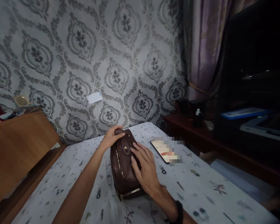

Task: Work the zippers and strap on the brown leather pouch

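A dark brown leather bag [128,183] with gold zippers and a small snap tab lies on the patterned bed sheet [84,174]. At its far end my left hand [111,137] grips the bag, thumb on top and fingers over the far edge. My right hand [146,165] rests along the bag's right side, fingers stretched out and lying on the leather near the snap. A dark band circles my right wrist. Just right of the bag, a phone [162,152] lies with its screen lit and partly blurred out.
A wooden headboard or cabinet [21,146] borders the bed on the left. Behind the bed rises a patterned wall [116,74] with a white card [94,97] on it. To the right are a dark red shelf [182,127], a small bottle [197,117] and a curtain [204,53].
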The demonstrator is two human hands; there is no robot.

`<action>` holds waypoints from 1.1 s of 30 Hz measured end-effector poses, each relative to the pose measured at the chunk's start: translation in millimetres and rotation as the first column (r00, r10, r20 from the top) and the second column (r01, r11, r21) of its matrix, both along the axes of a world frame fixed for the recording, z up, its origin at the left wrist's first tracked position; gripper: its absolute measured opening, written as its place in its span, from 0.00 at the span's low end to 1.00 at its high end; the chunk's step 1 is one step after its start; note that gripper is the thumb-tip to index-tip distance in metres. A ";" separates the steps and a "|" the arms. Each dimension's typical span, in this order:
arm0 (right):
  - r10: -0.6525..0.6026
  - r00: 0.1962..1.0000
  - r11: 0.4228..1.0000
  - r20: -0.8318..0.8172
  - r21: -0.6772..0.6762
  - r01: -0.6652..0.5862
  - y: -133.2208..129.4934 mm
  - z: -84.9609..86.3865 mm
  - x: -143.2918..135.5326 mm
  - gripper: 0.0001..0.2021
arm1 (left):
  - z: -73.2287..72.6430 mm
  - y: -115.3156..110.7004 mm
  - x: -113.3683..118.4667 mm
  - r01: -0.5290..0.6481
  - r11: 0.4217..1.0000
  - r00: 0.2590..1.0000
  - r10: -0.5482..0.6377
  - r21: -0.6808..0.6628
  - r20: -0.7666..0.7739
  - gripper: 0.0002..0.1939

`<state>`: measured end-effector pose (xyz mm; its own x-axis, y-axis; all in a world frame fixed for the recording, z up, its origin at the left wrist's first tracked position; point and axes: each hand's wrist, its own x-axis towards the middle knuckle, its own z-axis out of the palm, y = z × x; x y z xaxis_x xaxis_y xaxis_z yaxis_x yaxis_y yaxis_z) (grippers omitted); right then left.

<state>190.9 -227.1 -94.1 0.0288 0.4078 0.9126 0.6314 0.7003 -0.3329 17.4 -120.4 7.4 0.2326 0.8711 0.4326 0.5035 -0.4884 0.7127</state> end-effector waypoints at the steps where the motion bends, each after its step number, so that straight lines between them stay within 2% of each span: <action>1: -0.007 1.000 1.000 0.022 0.014 0.007 -2.2 0.7 -1.2 0.16 | -1.7 0.5 -6.8 -0.030 0.999 1.000 0.030 0.010 -0.001 0.20; 3: -0.011 0.997 0.999 0.076 0.038 0.008 -6.3 2.1 -3.5 0.17 | -5.8 1.6 -20.2 -0.089 0.996 0.996 0.089 0.023 -0.011 0.18; 7: -0.011 0.990 0.999 0.140 0.045 0.005 -9.5 3.9 -5.6 0.16 | -14.2 3.4 -37.5 -0.163 0.985 0.984 0.166 0.052 -0.058 0.08; 15: -0.025 0.989 0.998 0.144 0.064 0.016 -8.8 5.9 -4.9 0.15 | -18.3 -4.6 -31.2 -0.271 0.943 0.948 0.296 0.192 -0.114 0.05; 20: -0.030 0.990 0.997 0.140 0.069 0.020 -8.8 5.6 -5.3 0.15 | -12.8 -17.4 -23.4 -0.257 0.938 0.942 0.297 0.234 -0.157 0.06; 27: -0.006 0.993 0.998 0.122 0.056 -0.001 -7.9 5.3 -6.2 0.15 | -7.3 -40.5 -19.1 -0.200 0.957 0.943 0.246 0.211 -0.224 0.09; 32: 0.034 0.999 0.998 -0.022 0.051 -0.033 -6.9 2.1 -6.2 0.16 | -0.1 -45.0 -9.4 -0.151 0.968 0.941 0.203 0.202 -0.272 0.03; 33: 0.032 0.997 0.999 -0.066 0.034 -0.029 -6.5 1.1 -6.1 0.17 | 1.7 -44.2 -5.2 -0.133 0.971 0.942 0.186 0.199 -0.278 0.05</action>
<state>184.8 -233.6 -93.0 0.0775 0.3791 0.9221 0.5870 0.7302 -0.3496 12.2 -164.6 9.1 0.2363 0.8236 0.5156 0.7580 -0.4882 0.4325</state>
